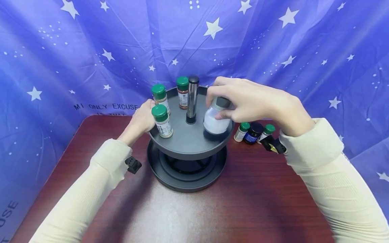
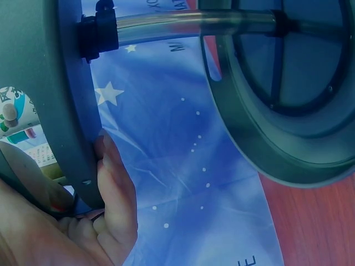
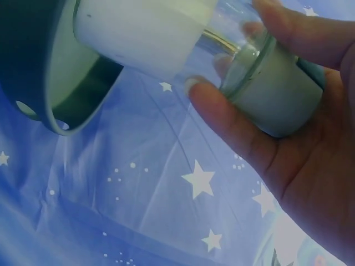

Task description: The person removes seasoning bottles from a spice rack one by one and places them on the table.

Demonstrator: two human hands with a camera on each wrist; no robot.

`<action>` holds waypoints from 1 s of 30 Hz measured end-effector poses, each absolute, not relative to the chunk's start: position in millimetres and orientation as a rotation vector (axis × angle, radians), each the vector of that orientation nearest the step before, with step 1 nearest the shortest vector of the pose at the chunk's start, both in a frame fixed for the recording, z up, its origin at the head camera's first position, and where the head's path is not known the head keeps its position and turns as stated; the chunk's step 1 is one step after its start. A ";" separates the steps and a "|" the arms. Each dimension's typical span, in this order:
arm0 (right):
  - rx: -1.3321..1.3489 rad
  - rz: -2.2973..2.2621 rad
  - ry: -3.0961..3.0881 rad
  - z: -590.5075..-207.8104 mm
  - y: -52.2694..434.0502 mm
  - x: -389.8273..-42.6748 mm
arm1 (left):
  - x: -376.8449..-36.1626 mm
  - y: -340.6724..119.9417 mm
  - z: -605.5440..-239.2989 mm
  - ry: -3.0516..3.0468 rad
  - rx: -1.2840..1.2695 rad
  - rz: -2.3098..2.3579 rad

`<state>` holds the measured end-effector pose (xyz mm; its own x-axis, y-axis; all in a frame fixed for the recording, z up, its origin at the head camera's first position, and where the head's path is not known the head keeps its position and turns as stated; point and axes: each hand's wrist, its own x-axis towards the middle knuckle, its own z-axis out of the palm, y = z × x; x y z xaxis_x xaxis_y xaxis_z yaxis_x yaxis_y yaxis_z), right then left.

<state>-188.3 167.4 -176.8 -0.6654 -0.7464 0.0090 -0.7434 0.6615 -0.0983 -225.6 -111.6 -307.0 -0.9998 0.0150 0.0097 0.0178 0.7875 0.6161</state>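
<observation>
My right grip [image 1: 247,101] is clamped round the jar [image 1: 215,124] of white stuff, over the right side of the upper tray [image 1: 188,143]; whether its base touches, I cannot tell. My left grip [image 1: 142,116] pinches the tray's left rim, near two green-capped shakers [image 1: 164,128]. Right of the tray, three containers [image 1: 254,133] stand on the bench [image 1: 194,216].

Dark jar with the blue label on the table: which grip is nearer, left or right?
Right. The right grip, holding the white-filled jar, appears above the dark jar in the head view; the left grip is farther, on the left rim of the upper tray.
</observation>
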 end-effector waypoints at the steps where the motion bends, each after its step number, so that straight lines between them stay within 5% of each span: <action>1: -1.265 -0.145 2.837 -175.7 168.1 -187.8 | -226.0 -111.6 -307.7 -2.965 -0.031 -1.021; 30: -1.148 -0.279 2.918 -161.8 208.9 -202.6 | -226.3 -112.5 -308.0 -2.974 -0.026 -1.041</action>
<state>-202.6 208.9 -161.8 -0.7339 -0.6755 0.0706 -0.6767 0.7183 -0.1617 -226.3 -112.5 -308.0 -0.9998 0.0183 -0.0032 0.0124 0.7815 0.6238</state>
